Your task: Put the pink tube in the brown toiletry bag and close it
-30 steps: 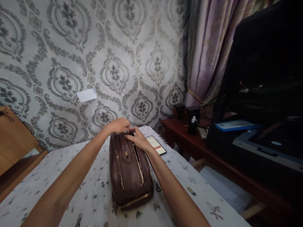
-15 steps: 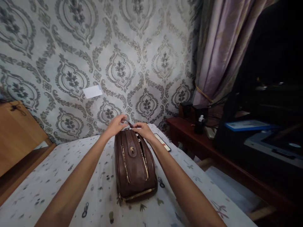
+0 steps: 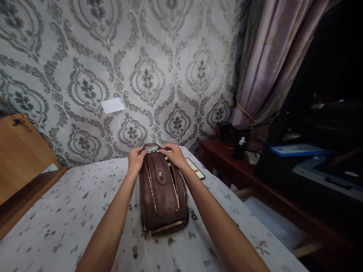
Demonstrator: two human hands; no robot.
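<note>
A brown leather bag (image 3: 166, 196) with gold zips lies on the patterned sheet, its far end toward the wall. At that far end a short carry handle (image 3: 151, 145) stands up in an arch. My left hand (image 3: 136, 160) is closed, thumb and fingers pinching at the left base of the handle. On the other side my right hand (image 3: 173, 155) pinches near the handle's right base, fingers curled over the bag's top edge. The right-hand long zip gapes partly near the right hand. A gold turn clasp (image 3: 161, 175) sits on the middle strap.
A phone (image 3: 195, 169) with a lit screen lies right of the bag on the white sheet (image 3: 93, 211). A dark red table (image 3: 221, 153) with a small bottle (image 3: 239, 147) stands at the right. At left is a wooden panel (image 3: 25, 155).
My left hand has moved down and back from above the handle to the bag's left top edge. The handle, earlier held between both hands, now shows as an upright arch.
</note>
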